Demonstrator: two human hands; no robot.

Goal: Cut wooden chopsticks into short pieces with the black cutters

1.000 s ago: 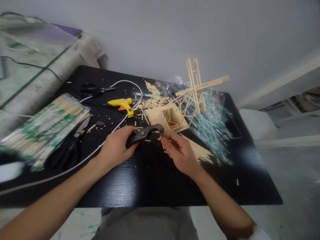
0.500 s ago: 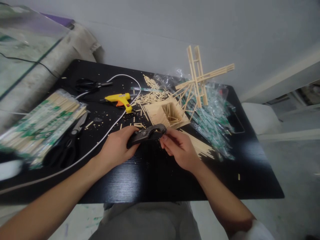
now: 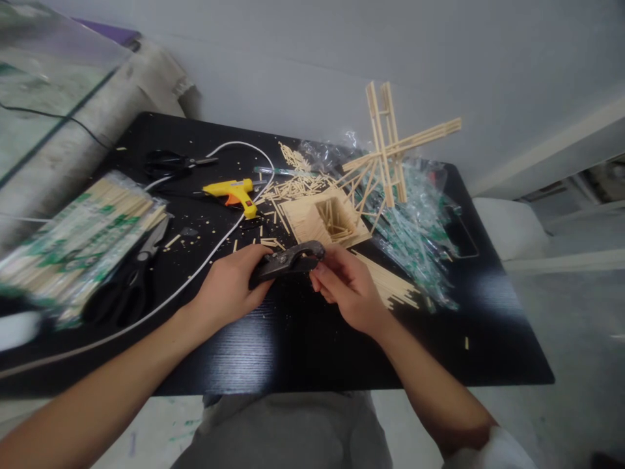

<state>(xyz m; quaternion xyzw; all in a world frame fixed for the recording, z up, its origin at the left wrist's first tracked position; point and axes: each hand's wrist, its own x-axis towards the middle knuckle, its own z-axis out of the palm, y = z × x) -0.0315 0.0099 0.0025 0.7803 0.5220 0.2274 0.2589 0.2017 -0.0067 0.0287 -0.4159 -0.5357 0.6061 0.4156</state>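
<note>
Clamping the handles of a dark hand tool (image 3: 288,258) with the left hand (image 3: 225,284), fingers and thumb wrapped tight, right around the middle of the view and above a black table (image 3: 312,355). Counting clock hours from that tool, got the left hand at 8 and the right hand (image 3: 349,288) at 4, with thumb and fingertips drawn in against the tool's curved nose. Honestly can't tell whether gripping anything there, too small and blurry. Seeing a stick-built base (image 3: 303,221) at 1, just past the tool, plus a crossed stick frame (image 3: 378,155) farther out toward 2. Also spotting a messy heap of short stick bits (image 3: 305,187) at 12, and a yellow glue gun (image 3: 237,193) between 10 and 11, just beside a looping white cord (image 3: 192,278). Out at 9, got big black-handled scissors (image 3: 134,280), then stick packets (image 3: 83,228) beyond. Up at 10, another, smaller pair of scissors (image 3: 188,164). At 3, got a row of loose sticks (image 3: 388,281), then crumpled plastic wrappers (image 3: 424,254) farther out.
</note>
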